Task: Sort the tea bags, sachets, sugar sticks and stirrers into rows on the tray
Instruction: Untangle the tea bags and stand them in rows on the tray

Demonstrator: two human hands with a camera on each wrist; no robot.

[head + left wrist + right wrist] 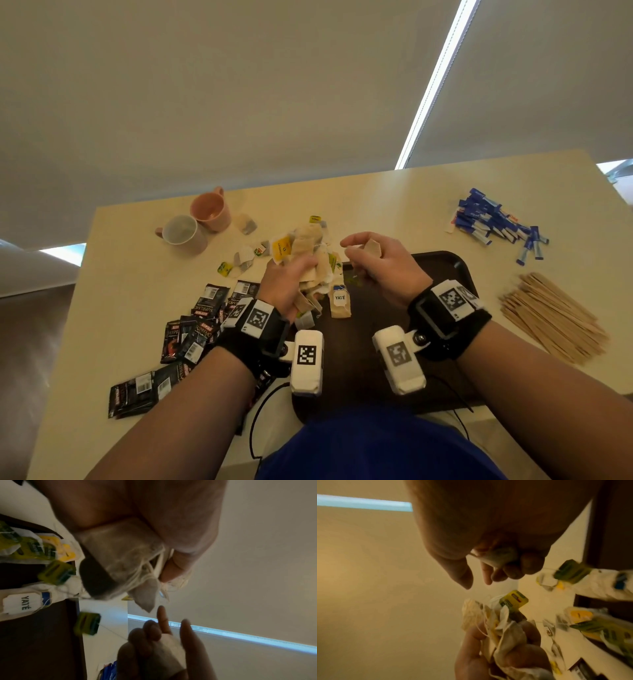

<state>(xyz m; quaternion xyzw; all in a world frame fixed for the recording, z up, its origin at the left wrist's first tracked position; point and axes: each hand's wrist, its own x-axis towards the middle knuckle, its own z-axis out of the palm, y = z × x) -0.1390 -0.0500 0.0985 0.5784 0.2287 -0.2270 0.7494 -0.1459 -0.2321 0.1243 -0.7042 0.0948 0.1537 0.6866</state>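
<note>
Both wrists hover over the tray [459, 270]: my left hand [286, 284] clutches a tangled tea bag bunch [310, 246], my right hand [380, 263] pinches one tea bag [372, 248]. Knotted strings could drag the bunch along or tear something.

Dim warm light, a bright ceiling strip [435, 82] glaring overhead; wrist views blurred, head view bowed at edges.
</note>
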